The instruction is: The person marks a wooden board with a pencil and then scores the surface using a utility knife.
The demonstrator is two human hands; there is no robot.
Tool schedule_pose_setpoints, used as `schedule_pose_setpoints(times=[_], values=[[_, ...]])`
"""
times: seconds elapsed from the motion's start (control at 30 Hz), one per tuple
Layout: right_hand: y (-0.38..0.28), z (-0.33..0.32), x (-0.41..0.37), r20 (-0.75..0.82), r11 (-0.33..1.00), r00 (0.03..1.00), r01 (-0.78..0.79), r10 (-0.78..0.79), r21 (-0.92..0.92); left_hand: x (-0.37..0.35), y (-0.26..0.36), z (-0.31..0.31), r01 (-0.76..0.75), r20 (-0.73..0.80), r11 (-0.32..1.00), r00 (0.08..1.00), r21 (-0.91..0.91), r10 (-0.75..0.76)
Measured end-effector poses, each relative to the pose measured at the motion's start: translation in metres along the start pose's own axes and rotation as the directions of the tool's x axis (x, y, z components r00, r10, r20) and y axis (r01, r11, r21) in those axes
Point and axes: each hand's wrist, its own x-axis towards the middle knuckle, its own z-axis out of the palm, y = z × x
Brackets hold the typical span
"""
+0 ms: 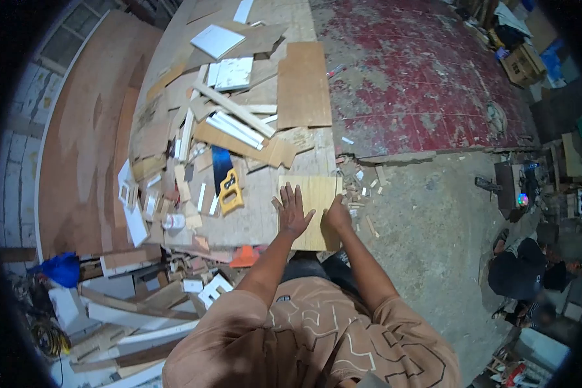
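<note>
A light yellowish wooden board [312, 234] lies at the near right corner of the worktable, close in front of my body. My left hand [293, 212] lies flat on its left part with the fingers stretched out and the thumb apart. At the board's right edge is my right hand [336, 215], its fingers curled closed. What it grips is hidden by the hand; a thin pale thing shows just beyond it along the edge. To the left of the board rests a handsaw [229, 191] with a yellow handle and a dark blue blade.
Wood strips and offcuts [233, 110] cover the table's far left. A brown plywood panel [304, 84] lies beyond the board. White and brown scraps [136, 310] are piled on the floor at left. Another person [520, 271] is low down at the right.
</note>
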Motion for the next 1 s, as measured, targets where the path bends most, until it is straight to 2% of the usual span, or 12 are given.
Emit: schedule_pose_setpoints(times=[0.13, 0.2, 0.27, 0.33, 0.37, 0.4, 0.5, 0.63, 0.77, 0.9, 0.97, 1.0], values=[[0.001, -0.002, 0.008, 0.055, 1.000, 0.998, 0.009, -0.008, -0.029, -0.050, -0.022, -0.007, 0.094, 0.135, 0.992, 0.987, -0.084, -0.082], [0.007, 0.002, 0.014, 0.063, 0.999, 0.997, 0.037, -0.035, -0.036, -0.071, -0.037, 0.000, -0.019, 0.259, 0.995, 0.965, -0.098, 0.044], [0.016, 0.010, 0.028, 0.064, 0.996, 0.996, 0.061, -0.057, -0.062, -0.082, -0.047, 0.010, -0.066, 0.257, 0.991, 0.962, -0.116, 0.094], [0.017, 0.006, 0.029, 0.041, 0.993, 0.996, 0.081, -0.078, -0.085, -0.080, -0.047, 0.002, -0.164, 0.308, 0.976, 0.930, -0.140, 0.200], [0.012, -0.003, 0.029, 0.051, 0.993, 0.996, 0.076, -0.071, -0.086, -0.077, -0.043, -0.001, -0.208, 0.323, 0.977, 0.922, -0.050, 0.213], [0.010, -0.007, 0.034, 0.058, 0.994, 0.996, 0.071, -0.067, -0.086, -0.074, -0.045, -0.001, -0.214, 0.321, 0.975, 0.921, -0.054, 0.220], [0.006, -0.017, 0.046, 0.049, 0.993, 0.997, 0.059, -0.054, -0.103, -0.058, -0.045, -0.004, -0.326, 0.231, 0.944, 0.923, 0.046, 0.307], [0.009, -0.020, 0.063, 0.071, 0.986, 0.990, 0.133, -0.125, -0.106, -0.036, -0.038, -0.021, -0.394, 0.326, 0.918, 0.873, 0.036, 0.362], [0.000, -0.027, 0.070, 0.101, 0.987, 0.992, 0.095, -0.082, -0.128, -0.014, -0.040, -0.013, -0.475, 0.429, 0.880, 0.791, -0.018, 0.436], [-0.002, -0.025, 0.076, 0.109, 0.988, 0.993, 0.065, -0.050, -0.140, -0.006, -0.039, -0.014, -0.473, 0.506, 0.881, 0.758, -0.009, 0.412], [0.002, -0.023, 0.082, 0.096, 0.985, 0.994, 0.066, -0.051, -0.162, 0.001, -0.041, -0.022, -0.491, 0.606, 0.870, 0.678, -0.048, 0.416], [0.001, -0.025, 0.082, 0.111, 0.985, 0.993, 0.063, -0.046, -0.159, 0.003, -0.042, -0.025, -0.483, 0.610, 0.874, 0.677, -0.053, 0.411]])
